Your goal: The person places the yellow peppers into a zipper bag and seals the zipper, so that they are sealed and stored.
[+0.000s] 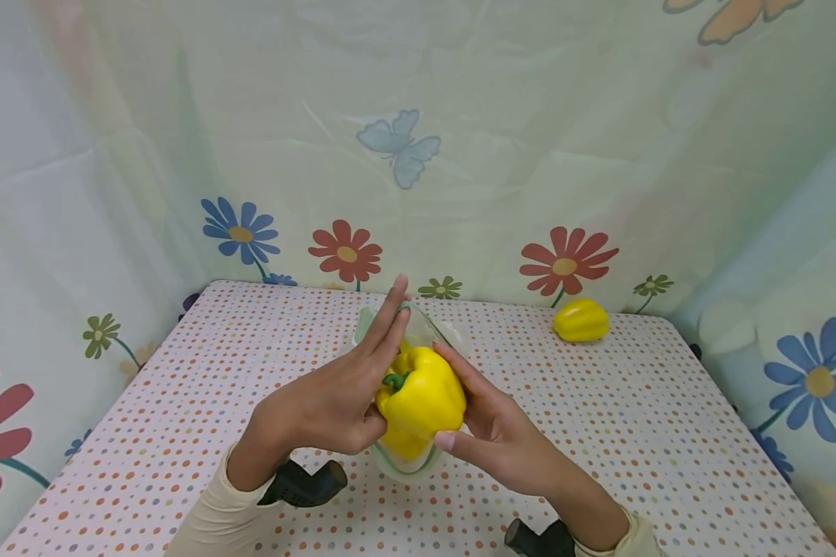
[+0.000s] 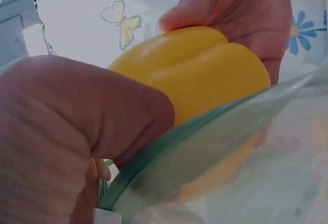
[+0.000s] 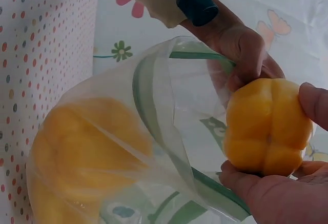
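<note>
My right hand grips a yellow bell pepper with a green stem, thumb on the near side and fingers on the far side. The pepper is at the mouth of a clear zip bag with a green seal strip. My left hand spreads the bag's mouth, its fingers straight and pointing up and away, its thumb beside the held pepper. Inside the bag, more yellow pepper shows through the film in the right wrist view. In the left wrist view, the bag's green rim crosses in front of the held pepper.
Another yellow bell pepper lies at the back right of the table, near the curtain. A dotted cloth covers the table. Curtains printed with flowers and butterflies stand behind and at both sides.
</note>
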The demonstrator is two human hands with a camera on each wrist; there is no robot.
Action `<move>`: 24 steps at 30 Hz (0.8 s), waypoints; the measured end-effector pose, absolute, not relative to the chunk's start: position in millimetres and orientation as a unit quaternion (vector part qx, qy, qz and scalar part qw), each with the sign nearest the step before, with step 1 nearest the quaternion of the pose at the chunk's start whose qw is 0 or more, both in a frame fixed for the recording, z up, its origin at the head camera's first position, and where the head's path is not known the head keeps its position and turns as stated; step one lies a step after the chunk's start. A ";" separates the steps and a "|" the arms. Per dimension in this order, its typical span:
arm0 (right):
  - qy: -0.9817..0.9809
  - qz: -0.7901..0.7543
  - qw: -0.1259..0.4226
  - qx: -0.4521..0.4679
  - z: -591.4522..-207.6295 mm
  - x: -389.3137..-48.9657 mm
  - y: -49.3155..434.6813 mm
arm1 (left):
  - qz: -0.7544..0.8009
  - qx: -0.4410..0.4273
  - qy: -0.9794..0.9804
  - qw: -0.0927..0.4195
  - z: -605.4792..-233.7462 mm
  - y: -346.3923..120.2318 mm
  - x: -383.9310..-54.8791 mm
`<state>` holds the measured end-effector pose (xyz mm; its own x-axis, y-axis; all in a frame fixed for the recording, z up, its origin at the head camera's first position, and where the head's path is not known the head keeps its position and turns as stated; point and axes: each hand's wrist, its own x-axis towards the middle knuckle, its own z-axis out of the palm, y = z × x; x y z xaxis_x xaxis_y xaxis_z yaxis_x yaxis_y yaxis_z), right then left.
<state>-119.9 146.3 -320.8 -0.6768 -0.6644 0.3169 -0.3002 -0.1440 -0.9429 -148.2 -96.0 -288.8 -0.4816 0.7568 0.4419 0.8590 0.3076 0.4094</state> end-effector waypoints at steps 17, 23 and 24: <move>0.803 -0.494 -0.033 -0.333 -326.0 -130.2 144.5 | -0.322 -0.494 -0.807 0.044 -291.7 -91.4 -144.9; 0.824 -0.439 -0.087 -0.347 -331.5 -135.6 133.2 | -0.311 -0.504 -0.804 0.053 -292.8 -87.1 -145.4; 0.823 -0.436 -0.090 -0.351 -332.1 -136.1 132.2 | -0.312 -0.504 -0.804 0.053 -293.0 -86.6 -145.6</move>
